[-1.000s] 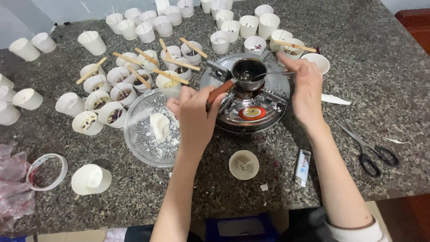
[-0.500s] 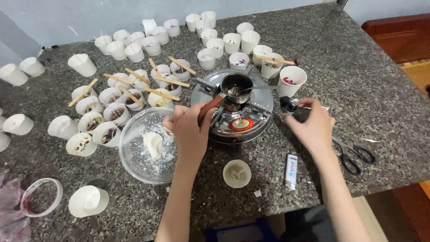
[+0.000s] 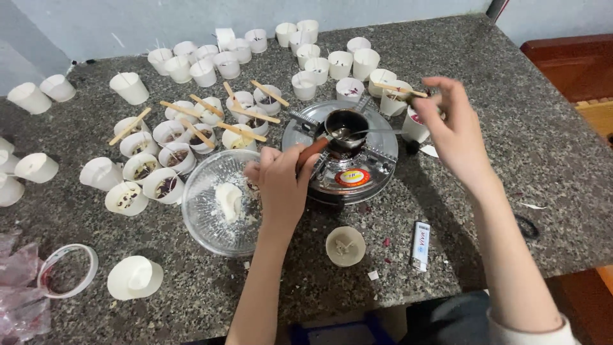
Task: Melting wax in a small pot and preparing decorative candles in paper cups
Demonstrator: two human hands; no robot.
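fingers of our left hand [image 3: 281, 182] wrap the reddish-brown handle of the small dark metal melting pot [image 3: 345, 126], which sits on the round silver burner [image 3: 341, 153] mid-table. our right hand [image 3: 454, 131] hovers above a white paper cup [image 3: 414, 126], its grip pinching something small we cannot make out. a clear glass bowl of white wax [image 3: 221, 201] lies just beside the left hand on the speckled granite table [image 3: 511, 128].

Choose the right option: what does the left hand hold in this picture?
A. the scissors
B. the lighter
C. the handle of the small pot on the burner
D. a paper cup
C: the left hand is closed around the reddish handle of the small pot, which sits on the round metal burner; the lighter lies untouched on the table.
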